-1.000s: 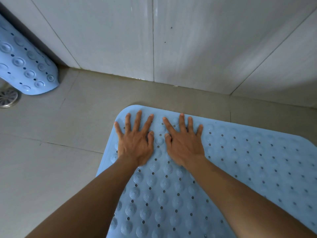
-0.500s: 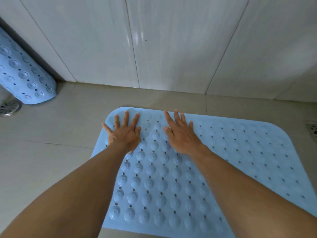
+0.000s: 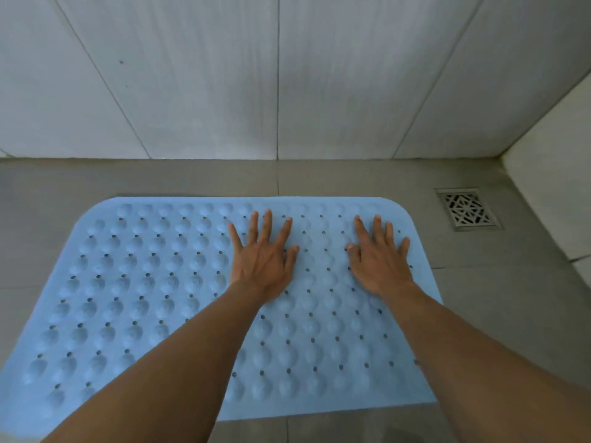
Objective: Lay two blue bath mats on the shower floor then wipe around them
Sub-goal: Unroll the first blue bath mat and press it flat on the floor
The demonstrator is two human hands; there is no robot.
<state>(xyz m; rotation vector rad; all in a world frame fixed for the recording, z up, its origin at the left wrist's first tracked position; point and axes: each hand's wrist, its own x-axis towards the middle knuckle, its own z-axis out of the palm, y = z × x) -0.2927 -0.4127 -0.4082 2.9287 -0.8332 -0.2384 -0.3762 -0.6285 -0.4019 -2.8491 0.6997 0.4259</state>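
A light blue bath mat [image 3: 153,282] with raised bumps and small holes lies flat on the grey tiled shower floor [image 3: 499,314]. My left hand [image 3: 260,257] presses palm-down on the mat near its middle, fingers spread. My right hand [image 3: 380,260] rests flat on the mat's far right part, fingers apart and close to the right edge. Neither hand holds anything. The second blue mat is out of view.
A square metal floor drain [image 3: 467,208] sits beyond the mat's far right corner. Grey wall tiles [image 3: 278,91] rise just behind the mat, and a pale side wall [image 3: 556,193] closes the right.
Both hands have slid to the right across the mat and moved apart. The view has turned right, so the second mat and round drain at the left are gone and the square drain appears.
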